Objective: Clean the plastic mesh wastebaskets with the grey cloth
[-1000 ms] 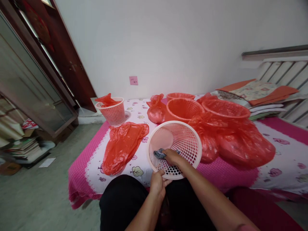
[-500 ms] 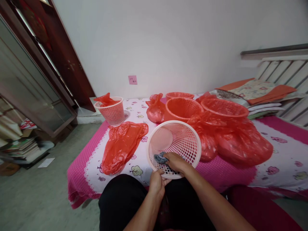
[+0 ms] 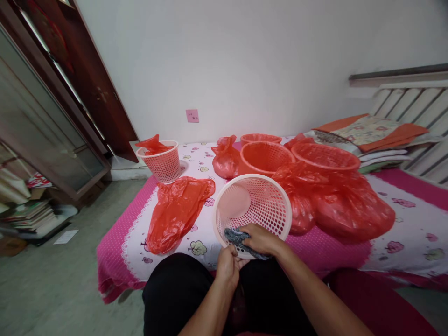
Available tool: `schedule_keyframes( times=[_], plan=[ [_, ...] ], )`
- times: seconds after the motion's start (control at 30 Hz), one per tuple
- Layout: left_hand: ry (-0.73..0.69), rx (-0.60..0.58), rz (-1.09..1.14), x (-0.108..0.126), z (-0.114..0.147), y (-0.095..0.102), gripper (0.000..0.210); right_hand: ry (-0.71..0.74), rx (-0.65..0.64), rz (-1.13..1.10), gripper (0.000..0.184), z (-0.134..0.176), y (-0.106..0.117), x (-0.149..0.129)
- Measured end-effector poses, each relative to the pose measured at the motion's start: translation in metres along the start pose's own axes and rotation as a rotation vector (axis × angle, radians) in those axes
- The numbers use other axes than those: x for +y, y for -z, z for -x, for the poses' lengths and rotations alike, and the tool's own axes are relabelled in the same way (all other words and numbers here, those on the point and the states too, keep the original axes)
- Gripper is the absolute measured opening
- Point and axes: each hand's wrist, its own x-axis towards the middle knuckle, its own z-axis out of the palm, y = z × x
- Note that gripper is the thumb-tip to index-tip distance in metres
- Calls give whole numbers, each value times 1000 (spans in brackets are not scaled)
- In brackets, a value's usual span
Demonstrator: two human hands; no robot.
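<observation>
To the right of the held basket (image 3: 241, 201), the bed (image 3: 119, 254) was crowded: bulging red bags (image 3: 350, 210) were heaped there, and red-covered baskets (image 3: 268, 158) were set behind. Whether the held one was touched by them could not be told. On the left, a flattened red bag (image 3: 178, 212) was spread out, and beyond it a pale basket (image 3: 164, 165) was topped with crumpled red plastic (image 3: 154, 145). Folded textiles (image 3: 371, 133) were stacked at the far right; a pink note (image 3: 192, 115) was stuck to the wall (image 3: 224, 70).

Five baskets were counted: one held, one at the left, three covered in red. One flattened bag and one note were seen; the overlapping bags at the right could not be counted.

The held basket was tipped at the bed's front edge, its mouth turned toward the black-clad knees (image 3: 178, 289). Its lower rim was gripped by the left hand (image 3: 228, 267); a grey cloth (image 3: 235, 235) was clutched in the right hand (image 3: 261, 238), at the lower inner wall.
</observation>
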Motion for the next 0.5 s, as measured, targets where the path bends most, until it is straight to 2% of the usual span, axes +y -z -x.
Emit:
schedule_keyframes(
  times=[0.33,0.5],
  plan=[
    [-18,-12,20,0,0,0,30,53,-41,-219,9,8,6,-4],
    [-50,-22,47,-2,-1,-2,39,59,-62,-373,5,6,5,-3]
  ],
)
